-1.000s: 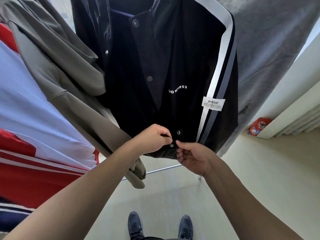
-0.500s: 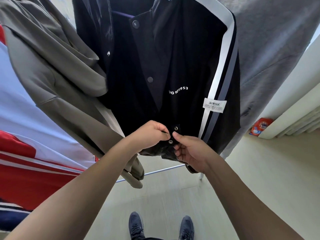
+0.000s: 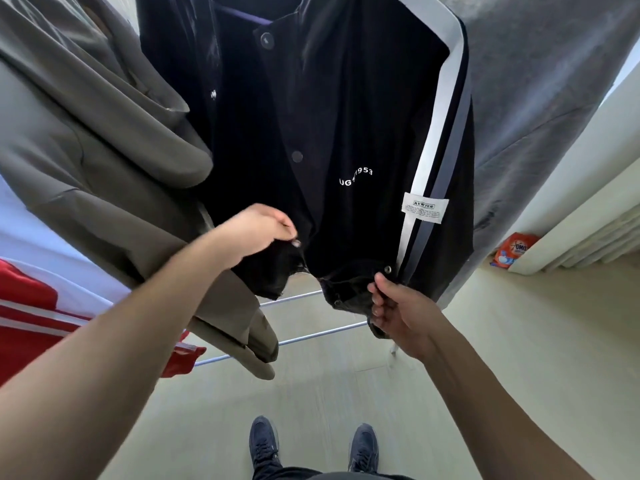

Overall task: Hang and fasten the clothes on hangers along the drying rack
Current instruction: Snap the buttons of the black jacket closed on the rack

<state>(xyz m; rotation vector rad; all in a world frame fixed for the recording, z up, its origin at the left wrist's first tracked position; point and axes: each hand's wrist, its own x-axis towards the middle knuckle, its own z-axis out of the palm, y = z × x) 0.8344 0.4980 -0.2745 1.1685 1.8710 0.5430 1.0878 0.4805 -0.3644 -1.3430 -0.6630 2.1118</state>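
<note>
A black snap-button jacket (image 3: 339,109) with a white and grey sleeve stripe hangs in front of me, its upper snaps joined. My left hand (image 3: 258,233) pinches the left front panel at the hem, beside a snap. My right hand (image 3: 398,310) grips the right front panel's bottom corner, just under a metal snap (image 3: 387,269). The two bottom edges are held apart, with a gap between them. The hanger itself is hidden by the collar.
An olive-grey garment (image 3: 104,161) hangs at the left, a red and white one (image 3: 38,271) beyond it, a grey one (image 3: 547,81) at the right. Rack bars (image 3: 311,336) run below the jacket. A detergent bag (image 3: 514,251) lies on the floor by the wall. My shoes (image 3: 311,445) stand below.
My hands were pressed together at the bottom snap; now they have moved apart, the right one down and right, and the jacket's lower front has separated.
</note>
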